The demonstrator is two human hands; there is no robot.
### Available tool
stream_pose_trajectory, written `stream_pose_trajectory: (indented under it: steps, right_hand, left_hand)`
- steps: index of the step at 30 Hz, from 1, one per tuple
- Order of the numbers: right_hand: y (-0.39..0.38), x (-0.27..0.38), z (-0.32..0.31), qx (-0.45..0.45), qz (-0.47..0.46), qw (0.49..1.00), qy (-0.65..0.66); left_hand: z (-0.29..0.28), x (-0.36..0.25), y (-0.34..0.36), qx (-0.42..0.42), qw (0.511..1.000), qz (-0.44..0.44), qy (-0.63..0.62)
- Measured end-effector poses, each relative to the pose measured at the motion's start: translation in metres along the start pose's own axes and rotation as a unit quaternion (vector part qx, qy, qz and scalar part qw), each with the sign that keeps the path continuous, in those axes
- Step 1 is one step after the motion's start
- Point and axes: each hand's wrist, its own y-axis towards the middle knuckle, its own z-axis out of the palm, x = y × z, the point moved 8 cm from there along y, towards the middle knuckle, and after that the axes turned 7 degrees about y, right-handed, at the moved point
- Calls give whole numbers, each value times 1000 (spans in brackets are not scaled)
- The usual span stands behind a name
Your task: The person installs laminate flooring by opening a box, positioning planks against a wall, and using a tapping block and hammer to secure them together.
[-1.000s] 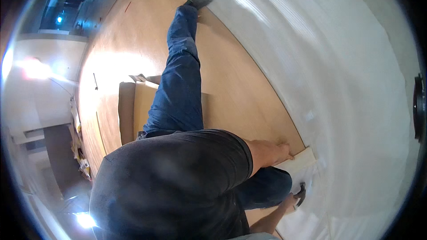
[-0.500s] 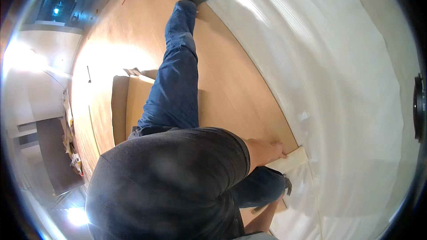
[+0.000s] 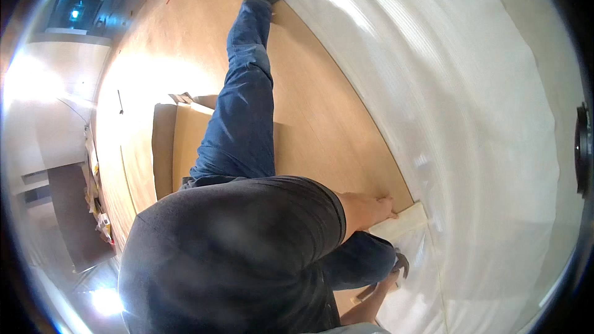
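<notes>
My left hand (image 3: 385, 205) rests at the edge of the tan wood flooring (image 3: 334, 148), its fingers laid down beside a short pale board (image 3: 399, 222). Nearer my bent knee, my right hand (image 3: 390, 279) is closed round a hammer (image 3: 403, 265). The hammer's dark curved head shows past the knee, above the white sheeting (image 3: 421, 284). My knee and forearm hide part of the handle, and the right fingers are only partly visible.
My stretched leg (image 3: 250, 93) lies across the wood flooring. An open cardboard box (image 3: 164, 148) stands beyond it at the left. White underlay sheeting (image 3: 470, 124) spreads over the right side. Loose scraps (image 3: 102, 222) lie along the far left.
The hammer head has shifted slightly and turned, so more of its curved shape shows beside my knee. My left hand stays in place.
</notes>
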Motion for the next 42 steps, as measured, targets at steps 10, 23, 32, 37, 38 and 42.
stream_pose_trajectory:
  steps: [10, 23, 32, 37, 38, 42]
  right_hand:
    - [-2, 5, 4, 50, 97, 994, -13]
    - [-8, 30, 18, -36, 151, 978, 138]
    - [22, 50, 47, -94, 104, 962, 235]
    - [56, 110, 98, -16, 44, 897, 439]
    - [49, 123, 79, -48, 101, 853, 509]
    - [55, 162, 36, -83, 115, 902, 408]
  left_hand:
    - [-19, -26, -23, 74, 996, -15, 48]
    - [-18, -30, -33, 56, 998, -7, 24]
    - [-196, -113, -104, 96, 765, 365, 523]
    - [-584, 38, -285, -331, 788, 118, 505]
    - [-607, 19, -380, -508, 730, 173, 423]
    - [-684, 215, -633, -688, 702, 27, 182]
